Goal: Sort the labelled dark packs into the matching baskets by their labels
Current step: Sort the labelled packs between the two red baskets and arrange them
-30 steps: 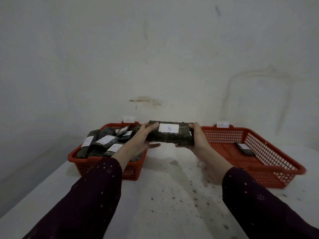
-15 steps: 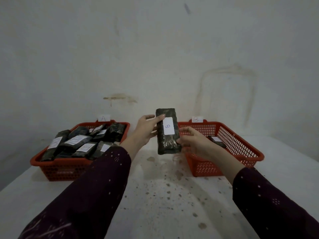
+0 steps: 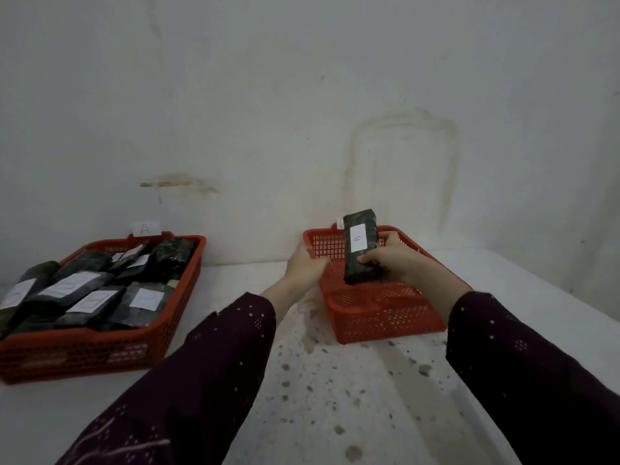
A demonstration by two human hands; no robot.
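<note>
A dark pack [image 3: 360, 260] with a white label reading B stands almost upright over the right red basket [image 3: 379, 317]. My right hand [image 3: 391, 260] grips its lower half. My left hand [image 3: 307, 266] is at the basket's left rim, apart from the pack, fingers curled and holding nothing I can see. The basket's paper tag [image 3: 340, 223] is mostly hidden behind the pack. On the left, a red basket [image 3: 100, 347] tagged A [image 3: 145, 228] holds several dark labelled packs [image 3: 84, 293].
Both baskets sit on a white, speckled table [image 3: 335, 397] against a stained white wall [image 3: 302, 112]. My dark sleeves [image 3: 201, 380] cross the near part of the table.
My right hand carried the pack to the right, over the right basket. My left hand let go of it and now sits by the basket's rim. The view shifted right.
</note>
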